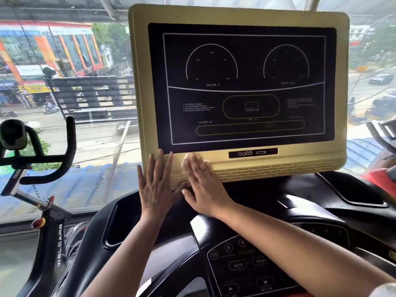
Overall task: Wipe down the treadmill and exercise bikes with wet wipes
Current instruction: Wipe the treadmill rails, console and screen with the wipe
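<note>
I'm on the treadmill step: both palms flat, fingers spread, left hand [157, 185] and right hand [203, 185] on the display [242, 86] frame's 7 o'clock corner (no wipe visible); next, sweep rightward

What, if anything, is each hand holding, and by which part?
Nothing visibly gripped: left hand and right hand lie flat, fingers spread, on the display's lower frame. No wipe visible.

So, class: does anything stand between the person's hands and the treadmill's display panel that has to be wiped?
Nothing visible does. The left hand and right hand already lie flat on the lower left edge of the display panel. Whether a wipe lies under either palm cannot be told.
</note>
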The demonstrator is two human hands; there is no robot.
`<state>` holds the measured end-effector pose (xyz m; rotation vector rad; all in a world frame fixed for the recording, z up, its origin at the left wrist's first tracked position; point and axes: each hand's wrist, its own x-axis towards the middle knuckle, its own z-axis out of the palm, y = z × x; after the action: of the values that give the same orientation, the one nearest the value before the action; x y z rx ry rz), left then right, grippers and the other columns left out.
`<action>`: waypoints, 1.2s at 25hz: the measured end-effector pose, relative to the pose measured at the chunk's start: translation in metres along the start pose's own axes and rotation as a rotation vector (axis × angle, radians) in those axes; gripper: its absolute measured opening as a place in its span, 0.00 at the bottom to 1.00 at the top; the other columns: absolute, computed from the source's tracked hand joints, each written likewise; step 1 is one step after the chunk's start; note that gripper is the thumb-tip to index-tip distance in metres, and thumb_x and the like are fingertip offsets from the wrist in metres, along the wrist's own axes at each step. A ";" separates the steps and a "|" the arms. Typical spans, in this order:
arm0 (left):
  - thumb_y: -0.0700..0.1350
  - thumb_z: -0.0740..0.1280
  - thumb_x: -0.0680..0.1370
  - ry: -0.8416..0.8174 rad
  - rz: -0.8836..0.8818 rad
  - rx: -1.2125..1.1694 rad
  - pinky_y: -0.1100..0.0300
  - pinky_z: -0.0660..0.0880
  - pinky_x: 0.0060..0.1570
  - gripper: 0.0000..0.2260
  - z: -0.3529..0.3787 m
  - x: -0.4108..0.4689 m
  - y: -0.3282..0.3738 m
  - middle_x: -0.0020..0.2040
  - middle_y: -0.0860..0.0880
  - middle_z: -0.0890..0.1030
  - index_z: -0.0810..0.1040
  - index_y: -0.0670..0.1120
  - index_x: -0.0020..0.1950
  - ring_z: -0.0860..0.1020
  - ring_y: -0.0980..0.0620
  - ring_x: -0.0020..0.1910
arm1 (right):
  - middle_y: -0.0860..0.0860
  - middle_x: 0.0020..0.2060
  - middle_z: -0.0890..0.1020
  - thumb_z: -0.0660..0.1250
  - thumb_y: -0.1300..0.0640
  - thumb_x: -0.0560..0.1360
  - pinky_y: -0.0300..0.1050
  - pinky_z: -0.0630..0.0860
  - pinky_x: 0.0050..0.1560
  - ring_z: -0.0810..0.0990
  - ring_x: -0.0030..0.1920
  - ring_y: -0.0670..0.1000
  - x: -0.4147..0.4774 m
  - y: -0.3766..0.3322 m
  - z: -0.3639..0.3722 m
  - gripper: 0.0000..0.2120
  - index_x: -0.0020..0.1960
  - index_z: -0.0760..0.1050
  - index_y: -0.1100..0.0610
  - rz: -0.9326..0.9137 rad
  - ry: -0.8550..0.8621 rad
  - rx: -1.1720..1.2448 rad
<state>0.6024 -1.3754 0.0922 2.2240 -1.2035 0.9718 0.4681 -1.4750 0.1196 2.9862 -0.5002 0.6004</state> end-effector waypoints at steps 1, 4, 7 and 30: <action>0.71 0.54 0.74 -0.020 -0.028 0.002 0.42 0.46 0.76 0.41 -0.002 0.000 -0.003 0.80 0.46 0.54 0.55 0.49 0.80 0.50 0.47 0.79 | 0.56 0.77 0.39 0.49 0.44 0.78 0.52 0.41 0.77 0.37 0.77 0.54 0.005 0.008 -0.003 0.35 0.78 0.39 0.58 -0.155 -0.007 -0.065; 0.73 0.53 0.72 -0.071 -0.097 -0.028 0.43 0.46 0.76 0.43 -0.009 0.000 -0.011 0.80 0.48 0.50 0.53 0.49 0.81 0.45 0.50 0.80 | 0.53 0.78 0.47 0.50 0.47 0.78 0.51 0.47 0.77 0.46 0.78 0.51 0.020 0.021 -0.010 0.33 0.79 0.46 0.57 -0.241 0.063 -0.148; 0.74 0.54 0.69 -0.131 -0.170 -0.104 0.46 0.43 0.76 0.47 -0.015 0.000 -0.017 0.81 0.49 0.47 0.48 0.49 0.81 0.43 0.51 0.80 | 0.55 0.78 0.47 0.51 0.47 0.77 0.53 0.47 0.76 0.44 0.78 0.53 0.016 -0.005 -0.002 0.34 0.79 0.46 0.59 -0.060 0.116 -0.047; 0.52 0.81 0.64 -0.247 -0.379 -0.697 0.54 0.65 0.67 0.54 -0.019 0.005 -0.036 0.80 0.50 0.55 0.45 0.57 0.77 0.61 0.48 0.76 | 0.50 0.78 0.49 0.46 0.48 0.79 0.55 0.41 0.77 0.44 0.78 0.48 0.103 -0.029 -0.042 0.30 0.79 0.46 0.54 -0.370 0.057 -0.250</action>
<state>0.6271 -1.3467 0.1069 1.9100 -0.9603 0.0929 0.5522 -1.4738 0.1985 2.7128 -0.0100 0.5400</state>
